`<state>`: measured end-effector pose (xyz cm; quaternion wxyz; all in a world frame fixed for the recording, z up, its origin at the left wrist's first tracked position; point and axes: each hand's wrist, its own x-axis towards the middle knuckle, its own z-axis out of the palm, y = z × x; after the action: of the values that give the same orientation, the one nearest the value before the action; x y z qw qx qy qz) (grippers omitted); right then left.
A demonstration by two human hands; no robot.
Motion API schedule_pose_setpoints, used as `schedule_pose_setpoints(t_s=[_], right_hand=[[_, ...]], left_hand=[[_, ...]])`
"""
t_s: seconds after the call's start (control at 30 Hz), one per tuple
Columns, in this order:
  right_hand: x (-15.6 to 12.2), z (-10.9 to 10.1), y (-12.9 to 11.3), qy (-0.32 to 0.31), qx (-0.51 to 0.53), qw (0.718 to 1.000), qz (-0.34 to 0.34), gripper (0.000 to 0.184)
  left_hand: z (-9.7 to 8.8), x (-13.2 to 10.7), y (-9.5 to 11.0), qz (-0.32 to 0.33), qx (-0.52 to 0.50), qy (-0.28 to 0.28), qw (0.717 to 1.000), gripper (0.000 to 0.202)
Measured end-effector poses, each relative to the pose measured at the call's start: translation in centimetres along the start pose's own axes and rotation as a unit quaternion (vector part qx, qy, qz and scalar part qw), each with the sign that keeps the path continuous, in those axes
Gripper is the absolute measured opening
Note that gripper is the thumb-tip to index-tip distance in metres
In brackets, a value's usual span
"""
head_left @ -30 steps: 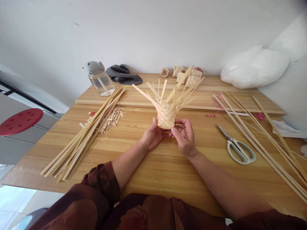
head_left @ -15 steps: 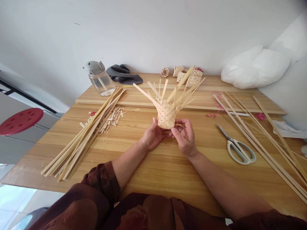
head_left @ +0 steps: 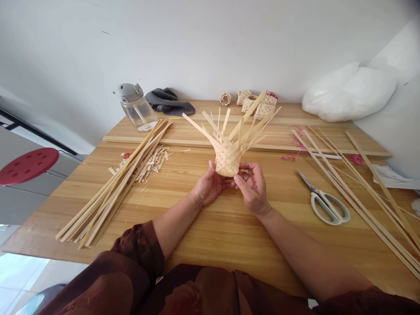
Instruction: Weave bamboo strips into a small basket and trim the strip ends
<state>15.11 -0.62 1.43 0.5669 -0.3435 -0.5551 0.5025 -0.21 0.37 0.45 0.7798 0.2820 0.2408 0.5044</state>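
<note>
Between my two hands is a small woven basket (head_left: 227,162) of pale flat strips, held upright above the table. Its loose strip ends fan up and outward from the woven body. My left hand (head_left: 210,186) grips its lower left side, thumb against the weave and fingers curled beneath. On the lower right, my right hand (head_left: 252,187) pinches the bottom edge, the thumb at the corner and the other fingers behind. The underside and some fingertips are hidden from me.
Long strips (head_left: 114,183) and short offcuts (head_left: 154,164) lie to the left. Scissors (head_left: 323,201) and more long strips (head_left: 361,188) are on the right. At the back stand a water bottle (head_left: 138,109), a dark cloth (head_left: 170,103), small woven pieces (head_left: 250,103) and a white bag (head_left: 348,94).
</note>
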Motion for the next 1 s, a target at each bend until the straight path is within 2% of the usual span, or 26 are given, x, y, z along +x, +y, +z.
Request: schedule_pose_setpoints(t_s=[0.6,0.87,1.0], right_hand=[[-0.01,-0.08,0.25,0.005,-0.015,1.0,-0.002,0.038],[-0.02,-0.21,0.42,-0.003,-0.013,1.0,-0.008,0.038],[0.03,-0.45,0.63,-0.009,-0.013,1.0,-0.013,0.04]], left_hand=[[0.03,-0.02,-0.03,0.002,-0.003,-0.002,1.0,0.077],[-0.49,0.29,-0.47,0.024,0.012,-0.026,0.999,0.086],[-0.56,0.34,-0.63,0.03,0.02,-0.031,0.999,0.082]])
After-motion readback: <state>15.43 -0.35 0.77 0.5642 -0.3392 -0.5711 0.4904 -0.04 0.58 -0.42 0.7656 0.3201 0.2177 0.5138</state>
